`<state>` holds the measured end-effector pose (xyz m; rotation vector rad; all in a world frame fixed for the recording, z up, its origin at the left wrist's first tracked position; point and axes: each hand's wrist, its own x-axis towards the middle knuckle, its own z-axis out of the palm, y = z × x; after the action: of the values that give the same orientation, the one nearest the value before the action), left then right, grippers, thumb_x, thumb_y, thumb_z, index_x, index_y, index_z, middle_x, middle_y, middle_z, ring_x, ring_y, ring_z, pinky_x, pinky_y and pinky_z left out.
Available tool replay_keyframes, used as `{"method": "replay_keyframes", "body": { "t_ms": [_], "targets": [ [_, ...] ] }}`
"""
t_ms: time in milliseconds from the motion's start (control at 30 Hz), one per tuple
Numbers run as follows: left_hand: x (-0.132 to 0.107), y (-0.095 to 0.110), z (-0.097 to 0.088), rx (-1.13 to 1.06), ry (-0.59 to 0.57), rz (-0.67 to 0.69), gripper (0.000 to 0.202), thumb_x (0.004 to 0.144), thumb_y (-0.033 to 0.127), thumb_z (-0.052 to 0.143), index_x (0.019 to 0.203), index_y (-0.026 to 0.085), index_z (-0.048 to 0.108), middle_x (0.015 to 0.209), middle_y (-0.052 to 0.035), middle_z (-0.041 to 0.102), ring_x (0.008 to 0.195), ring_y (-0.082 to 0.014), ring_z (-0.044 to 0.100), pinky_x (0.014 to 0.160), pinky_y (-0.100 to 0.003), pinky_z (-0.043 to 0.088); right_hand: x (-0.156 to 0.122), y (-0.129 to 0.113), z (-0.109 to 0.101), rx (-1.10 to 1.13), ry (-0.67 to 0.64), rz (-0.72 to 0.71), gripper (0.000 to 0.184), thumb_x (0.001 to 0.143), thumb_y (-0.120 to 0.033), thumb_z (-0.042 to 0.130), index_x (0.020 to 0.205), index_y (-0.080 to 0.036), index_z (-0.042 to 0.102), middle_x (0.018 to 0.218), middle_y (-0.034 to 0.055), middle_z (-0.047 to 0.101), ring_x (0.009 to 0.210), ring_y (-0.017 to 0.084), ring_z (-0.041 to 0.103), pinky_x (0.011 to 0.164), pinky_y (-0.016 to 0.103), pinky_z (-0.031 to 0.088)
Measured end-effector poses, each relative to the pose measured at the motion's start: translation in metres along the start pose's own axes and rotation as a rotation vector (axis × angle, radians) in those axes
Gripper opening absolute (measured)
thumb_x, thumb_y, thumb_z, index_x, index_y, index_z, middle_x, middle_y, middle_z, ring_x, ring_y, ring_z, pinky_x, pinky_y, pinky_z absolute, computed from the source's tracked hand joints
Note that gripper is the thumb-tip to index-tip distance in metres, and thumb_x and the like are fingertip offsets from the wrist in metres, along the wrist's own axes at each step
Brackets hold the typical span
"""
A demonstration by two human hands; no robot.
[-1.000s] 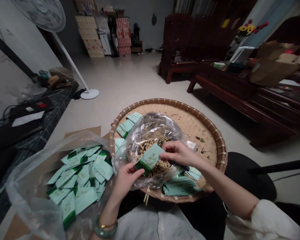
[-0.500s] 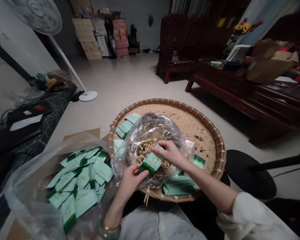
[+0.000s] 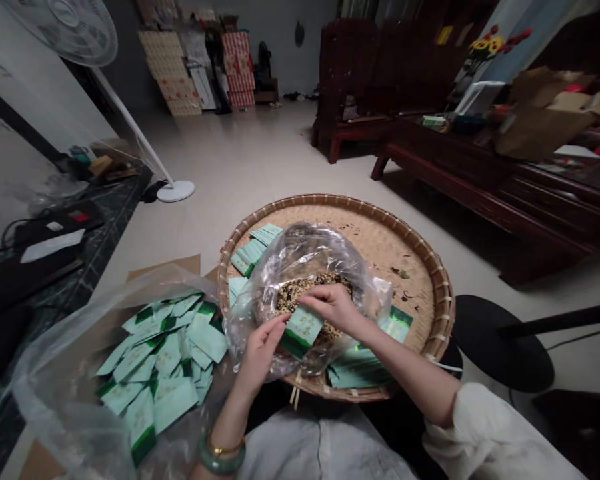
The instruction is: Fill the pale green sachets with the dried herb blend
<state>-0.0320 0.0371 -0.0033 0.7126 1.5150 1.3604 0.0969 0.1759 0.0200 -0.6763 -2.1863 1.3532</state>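
My hands [image 3: 300, 330] meet over a clear plastic bag [image 3: 305, 257] lying on a round woven bamboo tray [image 3: 387, 243]. Between them is a pale green packet with a dark green end [image 3: 303, 331]. My left hand [image 3: 263, 353] grips its lower left edge, and my right hand [image 3: 333, 308] pinches its top edge. Inside the bag, a mix of dark and tan dried flakes [image 3: 310, 293] lies just behind the packet. Stacks of similar packets [image 3: 360, 373] sit on the tray, and a loose heap of them [image 3: 165, 360] lies on another plastic bag [image 3: 70, 333] to my left.
A dark stone-topped bench [image 3: 75, 247] with cables and papers runs along the left. A standing fan [image 3: 175, 191] rises beyond it. A black round stool [image 3: 503, 343] is at the right, below a dark wooden table [image 3: 480, 180] holding cardboard boxes.
My right hand has shifted left, closer to my left hand, and the packet has dropped slightly toward me. A green packet on the tray's right side now shows.
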Motion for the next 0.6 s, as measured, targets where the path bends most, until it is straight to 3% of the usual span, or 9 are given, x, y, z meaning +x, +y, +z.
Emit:
{"method": "replay_keyframes", "body": {
  "t_ms": [100, 200, 267, 367, 433, 533, 600],
  "targets": [
    [0.002, 0.002, 0.005, -0.058, -0.067, -0.07, 0.049, 0.071, 0.059, 0.065, 0.079, 0.011, 0.073, 0.065, -0.0045, 0.068, 0.06, -0.0164, 0.059, 0.058, -0.025, 0.046, 0.0, -0.001, 0.003, -0.001, -0.093, -0.045, 0.044, 0.085, -0.045, 0.056, 0.052, -0.016, 0.05, 0.053, -0.0036, 0.041, 0.054, 0.009, 0.038, 0.052, 0.022, 0.028],
    [0.003, 0.001, 0.012, -0.124, -0.036, -0.123, 0.048, 0.069, 0.058, 0.068, 0.07, 0.009, 0.07, 0.059, -0.0034, 0.066, 0.054, -0.0149, 0.058, 0.054, -0.025, 0.045, 0.001, 0.003, 0.003, 0.014, -0.056, 0.015, 0.044, 0.085, -0.044, 0.054, 0.053, -0.015, 0.052, 0.053, -0.0037, 0.041, 0.053, 0.009, 0.037, 0.051, 0.022, 0.027],
    [0.001, -0.001, 0.017, -0.192, -0.045, -0.149, 0.048, 0.068, 0.057, 0.07, 0.074, 0.009, 0.07, 0.061, -0.0041, 0.067, 0.054, -0.015, 0.06, 0.054, -0.025, 0.046, 0.001, 0.006, 0.001, 0.011, -0.027, 0.063, 0.042, 0.084, -0.044, 0.055, 0.054, -0.014, 0.054, 0.053, -0.0035, 0.042, 0.052, 0.009, 0.037, 0.051, 0.022, 0.028],
    [-0.003, -0.002, 0.024, -0.271, -0.152, -0.248, 0.047, 0.063, 0.05, 0.077, 0.085, 0.01, 0.069, 0.07, -0.0065, 0.071, 0.057, -0.0165, 0.064, 0.053, -0.025, 0.049, 0.0, 0.008, -0.005, 0.017, -0.013, 0.101, 0.041, 0.084, -0.045, 0.055, 0.057, -0.014, 0.056, 0.054, -0.003, 0.046, 0.052, 0.009, 0.039, 0.049, 0.021, 0.028],
    [-0.005, -0.001, 0.028, -0.303, -0.16, -0.302, 0.047, 0.057, 0.044, 0.083, 0.086, 0.009, 0.068, 0.074, -0.0084, 0.072, 0.058, -0.0176, 0.066, 0.053, -0.026, 0.051, -0.001, 0.008, -0.01, -0.006, 0.02, 0.133, 0.044, 0.089, -0.048, 0.047, 0.063, -0.014, 0.059, 0.055, -0.0021, 0.048, 0.051, 0.01, 0.042, 0.049, 0.022, 0.03],
    [-0.006, 0.002, 0.03, -0.377, -0.052, -0.284, 0.047, 0.054, 0.041, 0.086, 0.083, 0.009, 0.067, 0.079, -0.0108, 0.074, 0.062, -0.0191, 0.068, 0.054, -0.026, 0.054, -0.007, 0.012, -0.022, -0.25, 0.045, 0.155, 0.045, 0.096, -0.044, 0.034, 0.078, -0.015, 0.063, 0.065, 0.0018, 0.058, 0.061, 0.015, 0.052, 0.058, 0.024, 0.038],
    [-0.006, 0.004, 0.028, -0.424, 0.012, -0.256, 0.048, 0.054, 0.04, 0.086, 0.085, 0.008, 0.068, 0.082, -0.0115, 0.074, 0.065, -0.0201, 0.069, 0.055, -0.026, 0.055, -0.015, 0.019, -0.027, -0.549, 0.006, 0.143, 0.028, 0.093, -0.037, 0.045, 0.092, -0.016, 0.064, 0.085, 0.0073, 0.064, 0.078, 0.02, 0.057, 0.07, 0.029, 0.042]
  ]
}}
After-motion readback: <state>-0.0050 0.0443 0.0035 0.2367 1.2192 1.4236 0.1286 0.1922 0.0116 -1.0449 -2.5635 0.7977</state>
